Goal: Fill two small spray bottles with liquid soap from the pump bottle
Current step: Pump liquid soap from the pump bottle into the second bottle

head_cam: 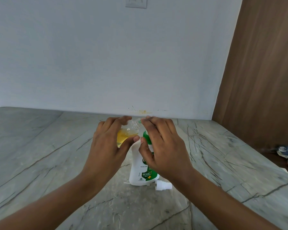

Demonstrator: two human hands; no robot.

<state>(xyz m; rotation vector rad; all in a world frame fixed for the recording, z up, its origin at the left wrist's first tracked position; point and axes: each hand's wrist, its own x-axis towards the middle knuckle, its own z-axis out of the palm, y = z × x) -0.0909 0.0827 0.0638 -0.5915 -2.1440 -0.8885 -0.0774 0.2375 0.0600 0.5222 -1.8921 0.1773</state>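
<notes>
Our left hand point(106, 138) has its fingers wrapped round the small spray bottle point(126, 135), part-filled with yellow liquid and tilted above the table point(40, 155). Right hand point(163, 143) covers the upright pump bottle point(138, 166); we cannot tell its grip. A white spray cap point(163, 185) lies beside the base.

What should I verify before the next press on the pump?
1. Left hand grips the small spray bottle: ok.
2. Bottle's open neck meets the pump spout: cannot tell, fingers hide the tip.
3. Right hand rests over the pump head: ok.
4. Pump bottle stands upright on the countertop: ok.
5. Room left above the yellow soap: ok.
6. Spray cap lies beside the pump bottle's base: ok.
</notes>
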